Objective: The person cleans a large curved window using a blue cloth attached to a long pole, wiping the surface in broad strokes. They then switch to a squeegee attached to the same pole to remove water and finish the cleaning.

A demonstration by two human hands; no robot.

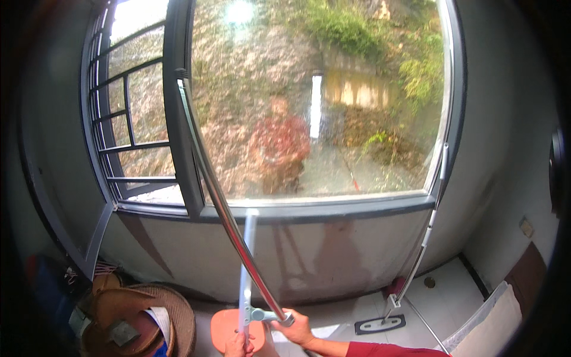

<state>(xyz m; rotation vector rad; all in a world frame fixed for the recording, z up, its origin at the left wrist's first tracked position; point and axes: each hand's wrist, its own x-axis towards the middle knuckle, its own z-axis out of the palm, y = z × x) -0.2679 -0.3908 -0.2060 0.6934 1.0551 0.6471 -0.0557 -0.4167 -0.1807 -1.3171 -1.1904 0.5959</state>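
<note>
A window squeegee is tilted in front of me, its long pale bar [248,267] standing nearly upright. My left hand [240,344] grips the bar's lower end. Close by, my right hand [295,329] is wrapped around the near end of a shiny metal pole [223,209], beside the grey-green joint [258,314] that links pole and bar. From there the pole slants up and left across the window glass [250,111], which shows a blurred reflection of a person. An orange plastic stool [223,328] stands below the bar.
Woven baskets [184,308] with papers crowd the floor at left. A flat-headed mop [379,324] leans by its pole against the right window frame [450,165]. An opened casement [100,232] swings inward at left. A pale cloth-covered thing [490,321] stands at lower right.
</note>
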